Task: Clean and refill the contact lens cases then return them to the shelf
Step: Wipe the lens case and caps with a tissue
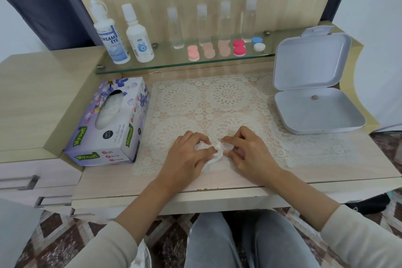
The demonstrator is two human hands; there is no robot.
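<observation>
A matt, pale wood-grain counter (217, 183) carries a white openwork lace mat (217, 102) and a glossy printed cardboard tissue box (108, 124). The shelf (174, 65) is clear smooth glass on small metal pegs, and the open box (315, 93) looks like smooth matt white plastic.

Cream-sleeved forearms converge forward, left hand (186, 155) palm-down with fingers curled round a crumpled white tissue (217, 155), right hand (250, 154) just right of the tissue, fingers pinching a small round white case (228, 147).

Tissue box (108, 119) purple, floral print, green logos. Lace mat (217, 98) cream — round medallion pattern. Pale pink case (193, 52), peach case (209, 51), hot pink case (239, 47), blue-and-white case (258, 43). Bottle (112, 35) white, blue label. Rug (61, 237) — brown and white diamonds.
</observation>
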